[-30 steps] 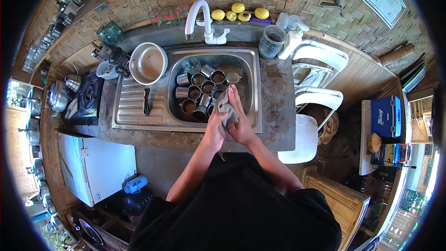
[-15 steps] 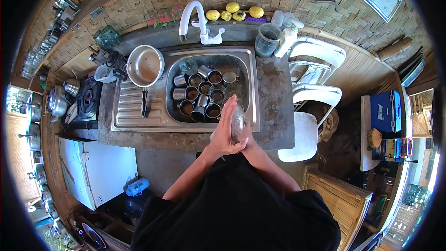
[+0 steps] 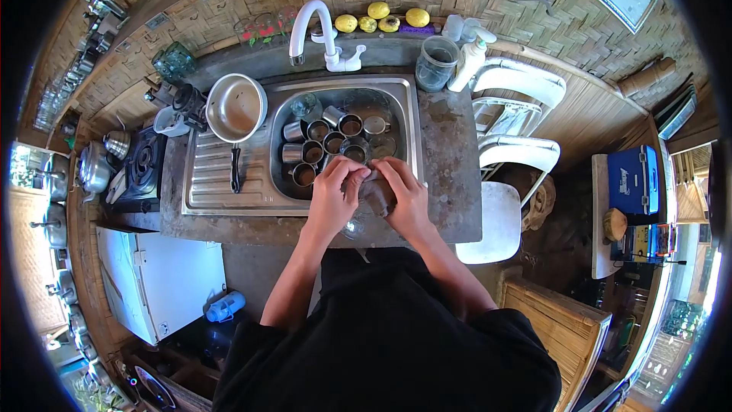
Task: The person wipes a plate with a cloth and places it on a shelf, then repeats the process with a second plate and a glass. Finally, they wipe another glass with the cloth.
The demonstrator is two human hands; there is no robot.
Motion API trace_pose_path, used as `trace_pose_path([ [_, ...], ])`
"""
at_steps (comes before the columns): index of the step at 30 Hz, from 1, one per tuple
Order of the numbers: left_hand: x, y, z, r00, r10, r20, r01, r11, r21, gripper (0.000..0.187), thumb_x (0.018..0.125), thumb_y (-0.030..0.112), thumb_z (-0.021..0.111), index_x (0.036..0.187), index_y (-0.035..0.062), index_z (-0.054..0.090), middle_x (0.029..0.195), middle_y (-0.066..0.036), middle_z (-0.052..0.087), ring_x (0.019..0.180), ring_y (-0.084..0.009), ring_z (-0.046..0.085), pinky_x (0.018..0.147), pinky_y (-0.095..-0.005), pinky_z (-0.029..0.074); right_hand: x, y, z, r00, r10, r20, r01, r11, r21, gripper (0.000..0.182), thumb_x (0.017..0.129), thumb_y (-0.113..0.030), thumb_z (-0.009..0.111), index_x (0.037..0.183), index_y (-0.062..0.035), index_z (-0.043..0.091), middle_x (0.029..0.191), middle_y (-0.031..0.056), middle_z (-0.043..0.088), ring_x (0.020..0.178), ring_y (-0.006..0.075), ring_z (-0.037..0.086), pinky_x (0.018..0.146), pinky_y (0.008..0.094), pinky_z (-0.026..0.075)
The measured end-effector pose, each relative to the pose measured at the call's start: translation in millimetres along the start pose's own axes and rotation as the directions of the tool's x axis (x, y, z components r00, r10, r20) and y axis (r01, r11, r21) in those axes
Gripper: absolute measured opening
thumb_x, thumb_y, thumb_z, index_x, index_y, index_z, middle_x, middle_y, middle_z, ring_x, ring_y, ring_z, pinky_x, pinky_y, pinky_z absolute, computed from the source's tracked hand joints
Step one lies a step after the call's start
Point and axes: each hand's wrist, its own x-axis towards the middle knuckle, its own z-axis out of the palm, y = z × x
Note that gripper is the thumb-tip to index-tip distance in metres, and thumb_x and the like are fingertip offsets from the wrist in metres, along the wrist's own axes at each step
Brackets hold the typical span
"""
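Note:
Over the front edge of the sink (image 3: 414,133), my left hand (image 3: 334,197) and my right hand (image 3: 404,197) are close together, thumbs and fingertips pinched. Between them hangs a clear, shiny see-through bag (image 3: 374,200), which looks like thin plastic; I cannot tell what is in it. My fingertips are at its upper end, and its lower part bulges toward my body. Just beyond my hands, several metal mugs (image 3: 351,124) with brown insides stand or lie in the basin. A clear glass (image 3: 307,107) sits at the basin's back left.
A saucepan (image 3: 237,108) rests on the drainboard (image 3: 206,183), its black handle toward me. Behind the basin rises a white faucet (image 3: 329,38). Yellow fruits (image 3: 379,11) line the back ledge. A clear bucket (image 3: 437,65) and a pump bottle (image 3: 468,65) stand at the right.
My hands were pressed palm to palm around the see-through bag. Now they have parted, palms turned down, and pinch its upper end with the fingertips.

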Motion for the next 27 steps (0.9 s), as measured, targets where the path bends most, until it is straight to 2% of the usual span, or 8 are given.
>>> trace_pose_path([
  [7, 0.4, 1.6, -2.5, 0.998, -0.061, 0.031, 0.062, 0.998, -0.030, 0.009, 0.093, 0.006, 0.071, 0.090, -0.0016, 0.067, 0.079, -0.012, 0.061, 0.064, -0.0269, 0.060, 0.062, -0.0359, 0.047, 11.3, -0.7, -8.4, 0.995, -0.097, -0.008, 0.097, 0.995, -0.036, 0.054, 0.072, 0.002, 0.072, 0.125, -0.0087, 0.067, 0.118, 0.0122, 0.067, 0.098, 0.0336, 0.069, 0.080, 0.0418, 0.056],
  [13, 8.2, 7.3, 2.9, 0.976, 0.129, -0.175, -0.124, 0.991, 0.041, 0.006, 0.092, 0.002, 0.071, 0.089, -0.0016, 0.068, 0.078, -0.012, 0.060, 0.064, -0.0260, 0.060, 0.059, -0.0340, 0.047, 28.8, -8.7, -9.5, 0.990, -0.119, -0.082, 0.113, 0.991, -0.073, 0.057, 0.071, 0.004, 0.072, 0.126, -0.0096, 0.067, 0.123, 0.0103, 0.066, 0.094, 0.0322, 0.065, 0.080, 0.0407, 0.053],
  [18, 9.0, 8.8, -2.1, 0.950, 0.243, -0.195, -0.229, 0.969, 0.090, 0.007, 0.094, 0.003, 0.070, 0.092, -0.0036, 0.068, 0.080, -0.011, 0.062, 0.066, -0.0204, 0.060, 0.062, -0.0287, 0.047, 26.8, -8.5, -6.6, 0.979, -0.156, -0.130, 0.147, 0.986, -0.074, 0.061, 0.070, 0.003, 0.075, 0.129, -0.0069, 0.064, 0.126, 0.0134, 0.065, 0.099, 0.0349, 0.064, 0.083, 0.0415, 0.054],
  [21, 9.4, 7.9, -8.2, 0.916, 0.231, -0.328, -0.222, 0.973, 0.065, 0.008, 0.094, 0.003, 0.070, 0.090, -0.0037, 0.067, 0.079, -0.011, 0.061, 0.065, -0.0212, 0.060, 0.060, -0.0285, 0.047, 21.3, -11.7, -5.1, 0.966, -0.002, -0.257, 0.015, 0.999, 0.047, 0.067, 0.069, 0.009, 0.073, 0.134, 0.0001, 0.058, 0.122, 0.0192, 0.065, 0.111, 0.0328, 0.066, 0.094, 0.0387, 0.053],
  [22, 10.3, 7.7, -10.7, 0.897, 0.201, -0.394, -0.202, 0.979, 0.040, 0.009, 0.094, 0.003, 0.071, 0.089, -0.0034, 0.067, 0.078, -0.012, 0.061, 0.065, -0.0222, 0.060, 0.059, -0.0289, 0.047, 18.1, -11.2, -2.4, 0.967, 0.103, -0.232, -0.070, 0.987, 0.147, 0.069, 0.070, 0.010, 0.071, 0.136, 0.0011, 0.056, 0.124, 0.0192, 0.065, 0.113, 0.0303, 0.065, 0.096, 0.0378, 0.052],
  [23, 13.3, 5.3, -14.4, 0.879, 0.266, -0.397, -0.252, 0.964, 0.089, 0.013, 0.098, 0.007, 0.068, 0.090, -0.0038, 0.065, 0.082, -0.010, 0.061, 0.067, -0.0165, 0.058, 0.061, -0.0268, 0.047, 12.7, -9.0, 2.6, 0.960, 0.205, -0.193, -0.156, 0.957, 0.243, 0.070, 0.070, 0.011, 0.069, 0.138, 0.0022, 0.054, 0.125, 0.0192, 0.064, 0.114, 0.0278, 0.064, 0.098, 0.0368, 0.051],
  [25, 16.6, 1.8, -7.3, 0.865, 0.084, -0.495, -0.171, 0.976, -0.134, 0.015, 0.101, 0.010, 0.065, 0.094, -0.0029, 0.063, 0.088, -0.009, 0.061, 0.069, -0.0132, 0.056, 0.063, -0.0260, 0.048, -1.3, -9.8, 18.8, 0.907, 0.405, -0.117, -0.298, 0.813, 0.501, 0.073, 0.071, 0.015, 0.058, 0.143, 0.0041, 0.050, 0.131, 0.0160, 0.061, 0.121, 0.0208, 0.059, 0.104, 0.0338, 0.046],
  [27, 17.7, 4.6, 6.5, 0.834, -0.083, -0.545, -0.104, 0.947, -0.304, 0.019, 0.107, 0.018, 0.055, 0.102, -0.0001, 0.058, 0.098, -0.005, 0.059, 0.078, -0.0082, 0.054, 0.071, -0.0247, 0.050, -5.9, -13.8, 35.1, 0.870, 0.474, -0.139, -0.331, 0.768, 0.548, 0.068, 0.076, 0.016, 0.054, 0.142, 0.0037, 0.050, 0.130, 0.0144, 0.061, 0.122, 0.0203, 0.058, 0.104, 0.0322, 0.044],
])
